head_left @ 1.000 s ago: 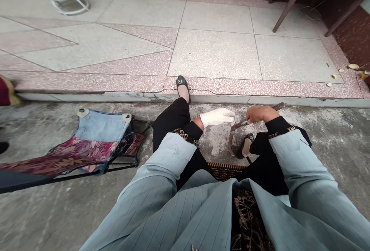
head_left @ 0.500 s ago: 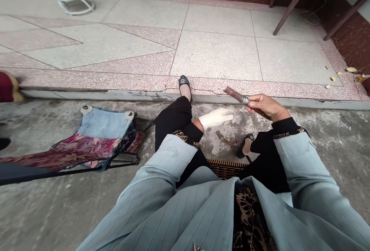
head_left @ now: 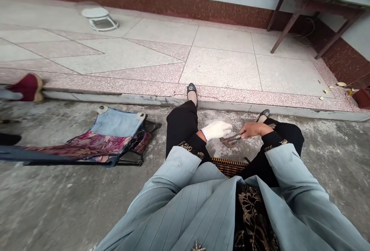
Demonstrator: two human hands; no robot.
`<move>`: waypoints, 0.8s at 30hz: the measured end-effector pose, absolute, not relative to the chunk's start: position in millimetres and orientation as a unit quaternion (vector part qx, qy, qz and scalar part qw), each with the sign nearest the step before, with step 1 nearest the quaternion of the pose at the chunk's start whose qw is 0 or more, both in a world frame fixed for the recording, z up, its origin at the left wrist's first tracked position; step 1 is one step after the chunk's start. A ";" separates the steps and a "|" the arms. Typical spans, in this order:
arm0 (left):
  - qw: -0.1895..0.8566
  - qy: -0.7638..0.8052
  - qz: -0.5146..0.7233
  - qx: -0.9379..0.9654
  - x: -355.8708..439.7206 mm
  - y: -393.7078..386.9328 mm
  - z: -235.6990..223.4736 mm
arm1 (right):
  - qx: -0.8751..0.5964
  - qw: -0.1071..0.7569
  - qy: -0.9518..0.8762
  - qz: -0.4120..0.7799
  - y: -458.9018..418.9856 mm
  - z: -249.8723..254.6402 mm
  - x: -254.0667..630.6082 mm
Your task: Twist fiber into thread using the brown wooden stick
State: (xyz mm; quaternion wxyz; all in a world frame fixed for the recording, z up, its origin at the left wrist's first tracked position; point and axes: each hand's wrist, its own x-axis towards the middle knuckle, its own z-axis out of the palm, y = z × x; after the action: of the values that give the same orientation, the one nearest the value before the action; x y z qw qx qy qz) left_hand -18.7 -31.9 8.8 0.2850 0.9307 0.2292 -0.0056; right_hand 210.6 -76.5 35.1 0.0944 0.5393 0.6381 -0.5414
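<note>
My left hand [head_left: 216, 129] wears a white glove and hovers over the concrete between my legs. Its fingers are curled together; whatever is in them is hidden. Just to its right, my right hand [head_left: 252, 129], bare, is closed around a brown stick-like tool [head_left: 236, 137] with silvery wire wound round it. The tool points left and slightly down, its far end close below the gloved fingertips; I cannot tell whether they touch. Beneath it lies a curved brown piece [head_left: 229, 144], partly covered by the tool.
A woven seat edge [head_left: 229, 167] shows beneath me. To the left stands a low folding chair with floral cloth [head_left: 106, 143], and beyond it another person's red shoe [head_left: 29, 86]. A raised tiled step [head_left: 219, 68] runs ahead, bearing a white stool [head_left: 100, 14] and a wooden table [head_left: 303, 8].
My right hand has brought the wire-wound tool down and left, close to the gloved hand. My right foot has moved forward toward the step. The view has tilted upward.
</note>
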 end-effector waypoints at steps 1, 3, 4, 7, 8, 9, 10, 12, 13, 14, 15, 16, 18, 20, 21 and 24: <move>0.320 0.214 0.000 0.923 -19.7 -31.5 6.9 | 0.499 0.109 0.635 -0.579 -76.8 35.0 208.4; 0.415 0.188 0.033 0.890 -21.9 -29.4 1.9 | 0.428 0.091 0.631 -0.641 -76.0 33.9 209.4; 0.461 0.188 0.058 0.865 -23.2 -27.9 -1.0 | 0.383 0.054 0.625 -0.678 -75.1 32.6 212.1; 0.545 0.244 0.123 0.793 -27.2 -24.2 -9.7 | 0.348 -0.157 0.584 -0.717 -70.8 25.7 222.6; 0.558 0.269 0.126 0.775 -28.2 -23.8 -11.8 | 0.355 -0.220 0.572 -0.706 -68.8 22.8 224.8; 0.569 0.281 0.115 0.765 -28.9 -24.0 -13.1 | 0.369 -0.270 0.562 -0.689 -66.6 19.9 226.0; 0.571 0.289 0.102 0.761 -29.1 -24.7 -13.6 | 0.387 -0.302 0.556 -0.671 -64.2 17.1 226.1; 0.562 0.294 0.064 0.770 -28.4 -27.3 -13.0 | 0.427 -0.327 0.556 -0.633 -59.7 12.0 224.1; 0.548 0.295 0.050 0.781 -27.7 -28.9 -12.5 | 0.447 -0.328 0.559 -0.617 -57.8 9.6 222.6; 0.530 0.293 0.042 0.794 -27.0 -30.5 -12.3 | 0.467 -0.323 0.564 -0.600 -56.4 7.3 221.1; 0.508 0.291 0.040 0.810 -26.4 -31.9 -12.7 | 0.492 -0.317 0.569 -0.578 -55.4 5.3 219.6; 0.480 0.288 0.039 0.827 -26.1 -33.0 -13.9 | 0.522 -0.305 0.580 -0.546 -55.0 3.6 218.1; 0.412 0.284 0.026 0.865 -26.6 -34.4 -18.2 | 0.592 -0.247 0.621 -0.451 -55.4 1.8 214.3; 0.336 0.289 -0.004 0.896 -28.4 -34.6 -23.1 | 0.642 -0.146 0.667 -0.347 -56.9 2.4 208.3; 0.304 0.293 -0.020 0.906 -29.6 -34.4 -24.8 | 0.650 -0.084 0.685 -0.318 -57.9 3.4 204.6; 0.266 0.291 -0.050 0.918 -33.1 -33.4 -25.6 | 0.625 0.066 0.701 -0.337 -60.6 5.6 193.4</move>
State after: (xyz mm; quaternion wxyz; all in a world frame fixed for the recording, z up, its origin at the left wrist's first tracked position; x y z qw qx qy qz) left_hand -33.1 -33.4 -25.6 0.2658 0.9178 0.2908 -0.0500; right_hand 193.4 -60.6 5.6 0.0655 0.6251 0.7012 -0.3366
